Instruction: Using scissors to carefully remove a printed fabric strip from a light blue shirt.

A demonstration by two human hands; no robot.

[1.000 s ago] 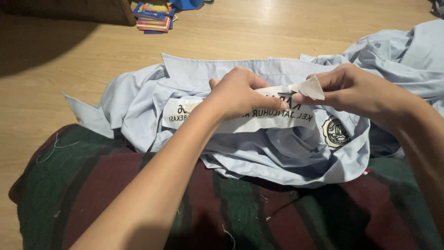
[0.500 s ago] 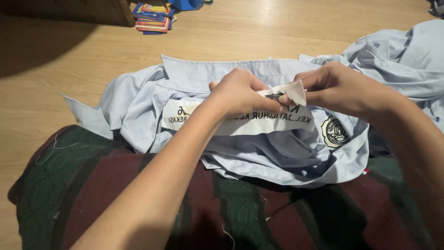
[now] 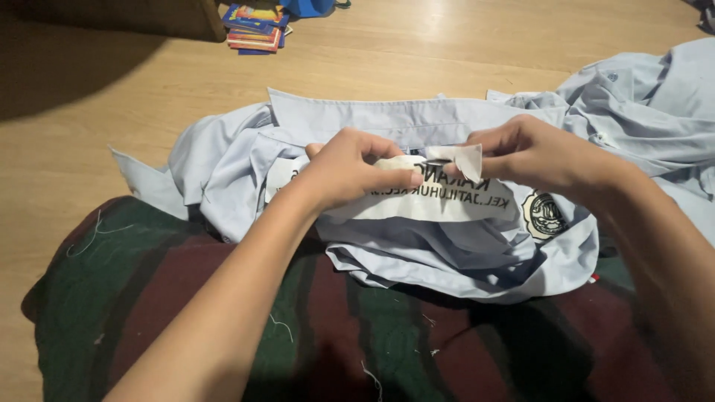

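**Both hands pinching a white patch on a pale blue shirt**

Between the two hands, a white cloth patch (image 3: 417,197) with dark printed lettering lies across a crumpled pale blue shirt (image 3: 313,130). The left hand (image 3: 354,167) is closed on the patch's upper edge, thumb pressed against the curled fingers with the cloth caught between them. The right hand (image 3: 540,156) pinches the patch's upper right corner (image 3: 465,160), which is lifted and folded back off the shirt so that its plain white underside shows. The hands sit close together, their fingertips nearly meeting over a small dark spot at the fold; what that spot is cannot be told.

Just below the right hand, a round dark emblem (image 3: 547,216) sits on the shirt beside the patch's right end. Beyond both hands, the shirt's collar band runs flat and straight across the floor. To the right of the right hand, more pale blue fabric (image 3: 648,97) lies bunched in a heap.

Under both forearms, nearer the person, a dark green and maroon striped cloth (image 3: 335,335) spreads out, with loose pale threads scattered on it, and the shirt's lower edge overlaps it. Everything rests on a wooden floor (image 3: 97,134). Far beyond the left hand, a small stack of colourful books (image 3: 255,30) lies on the floor, with a blue object (image 3: 307,7) just beside it.
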